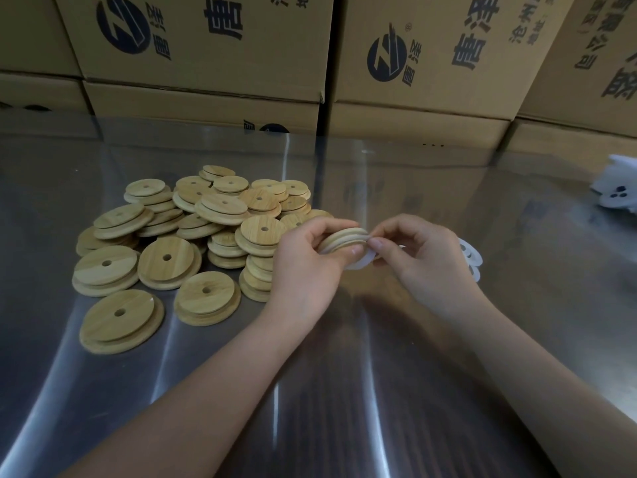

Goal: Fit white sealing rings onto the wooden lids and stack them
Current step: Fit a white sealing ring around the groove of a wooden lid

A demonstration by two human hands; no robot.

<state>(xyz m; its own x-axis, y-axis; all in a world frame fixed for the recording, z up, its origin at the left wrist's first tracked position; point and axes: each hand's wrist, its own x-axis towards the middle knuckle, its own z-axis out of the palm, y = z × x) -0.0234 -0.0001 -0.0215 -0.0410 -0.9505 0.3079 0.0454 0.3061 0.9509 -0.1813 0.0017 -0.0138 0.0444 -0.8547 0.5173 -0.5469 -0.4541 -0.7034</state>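
Both hands, left (306, 257) and right (417, 253), fingertips pinched around one wooden lid (341, 239) and white sealing ring (360, 262).

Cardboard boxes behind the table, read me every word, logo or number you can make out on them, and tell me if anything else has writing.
"唐泽" in large dark characters on the left cardboard box, cut by the frame's top edge.
"唐泽" small, beside the round logo, on the same box.
"唐泽" large and again small beside the logo on the middle box.
"沧州" starts a smaller line there; the rest is blurred.
Right box: characters tilted and cropped, unreadable.
The wooden lids and steel table carry no text.
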